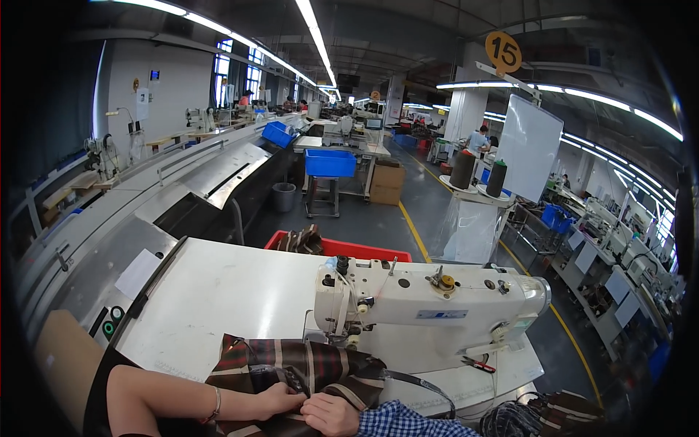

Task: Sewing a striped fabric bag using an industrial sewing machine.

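Note:
A dark brown plaid fabric piece (328,360), with red and cream stripes, lies bunched on the white sewing table in front of the needle end of a white sewing machine (437,298). My left hand (280,400), its wrist wearing a bracelet, is closed on the fabric's near part. Close beside it, my right hand (331,414), below a blue checked sleeve, has its fingers bent over the same fabric. The two hands nearly touch, and their fingertips are partly hidden. A dark narrow strap (422,381) curves from the fabric toward the right.
Red-handled thread snips (478,363) rest on the table right of the fabric. Scissors (113,322) lie at the left edge. Behind the table is a red bin (364,249) with plaid fabric. Thread cones (461,170) stand behind the machine. More plaid fabric (571,414) sits at lower right.

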Action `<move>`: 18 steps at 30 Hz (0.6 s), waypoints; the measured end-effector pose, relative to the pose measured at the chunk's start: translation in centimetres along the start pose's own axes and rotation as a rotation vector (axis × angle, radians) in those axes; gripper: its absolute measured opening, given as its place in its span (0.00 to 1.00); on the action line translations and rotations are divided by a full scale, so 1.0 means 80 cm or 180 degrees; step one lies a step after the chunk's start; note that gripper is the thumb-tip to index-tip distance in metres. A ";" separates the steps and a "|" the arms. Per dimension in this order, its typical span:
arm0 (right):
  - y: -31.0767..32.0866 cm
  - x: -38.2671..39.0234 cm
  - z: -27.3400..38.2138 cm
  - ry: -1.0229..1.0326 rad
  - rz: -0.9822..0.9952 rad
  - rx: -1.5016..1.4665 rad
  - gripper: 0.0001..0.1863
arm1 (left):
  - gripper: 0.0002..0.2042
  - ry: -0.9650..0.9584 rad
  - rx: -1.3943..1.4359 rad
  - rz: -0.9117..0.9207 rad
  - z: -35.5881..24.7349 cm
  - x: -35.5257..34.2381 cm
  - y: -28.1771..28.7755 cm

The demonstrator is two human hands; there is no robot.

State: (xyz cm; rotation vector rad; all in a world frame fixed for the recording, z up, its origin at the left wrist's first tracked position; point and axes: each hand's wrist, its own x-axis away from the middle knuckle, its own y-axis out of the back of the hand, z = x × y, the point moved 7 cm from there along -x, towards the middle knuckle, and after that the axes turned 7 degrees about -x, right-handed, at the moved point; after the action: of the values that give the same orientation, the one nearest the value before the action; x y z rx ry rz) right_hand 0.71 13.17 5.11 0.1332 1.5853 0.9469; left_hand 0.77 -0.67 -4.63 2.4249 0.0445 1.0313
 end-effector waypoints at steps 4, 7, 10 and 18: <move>0.006 -0.003 0.001 -0.0003 0.0062 -0.0041 0.13 | 0.14 -0.0310 0.0887 -0.0230 -0.033 0.023 0.024; 0.012 0.000 -0.002 -0.0122 0.0089 -0.0039 0.14 | 0.15 -0.0825 0.0847 0.0171 -0.081 0.055 0.091; 0.019 -0.002 -0.001 -0.0226 0.0046 0.0088 0.13 | 0.13 -0.1189 0.0539 0.0203 -0.119 0.109 0.231; 0.035 -0.031 -0.011 -0.0349 0.0237 -0.0006 0.08 | 0.13 -0.1300 -0.3672 -0.2106 0.042 0.030 0.362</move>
State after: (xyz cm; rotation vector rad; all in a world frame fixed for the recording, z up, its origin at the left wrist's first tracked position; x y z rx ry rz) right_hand -0.57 13.16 8.71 0.2401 1.4868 0.9824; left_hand 0.16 -26.88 8.26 1.3314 0.0770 0.1200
